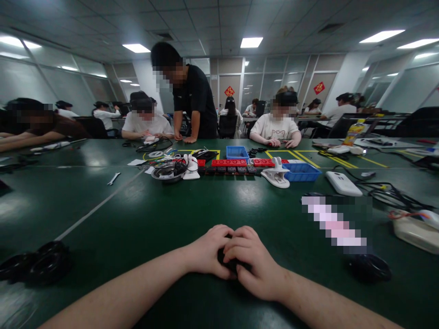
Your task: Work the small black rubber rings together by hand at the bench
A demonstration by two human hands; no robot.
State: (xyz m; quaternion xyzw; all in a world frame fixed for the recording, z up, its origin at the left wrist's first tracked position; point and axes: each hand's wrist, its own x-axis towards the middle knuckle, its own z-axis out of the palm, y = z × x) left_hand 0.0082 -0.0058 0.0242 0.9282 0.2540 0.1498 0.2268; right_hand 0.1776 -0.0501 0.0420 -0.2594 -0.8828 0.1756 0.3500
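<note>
Close to me on the green table (164, 233), both hands curl around a small black object (235, 265). My left hand (211, 251) grips it from the left, thumb low at the front. From the right, my right hand (255, 265) wraps over it, fingers bent across its top and touching the left fingers. Most of the object is covered, so its kind cannot be made out. It seems to rest on or just above the tabletop.
Ahead lie red and black power strips (229, 167), a white clamp (276, 173), a blue bin (302, 172) and a bowl of cables (168, 171). A wrench (114, 178) is left; black coils (37, 262) lie nearer. A white power bank (343, 183) is right. People work opposite.
</note>
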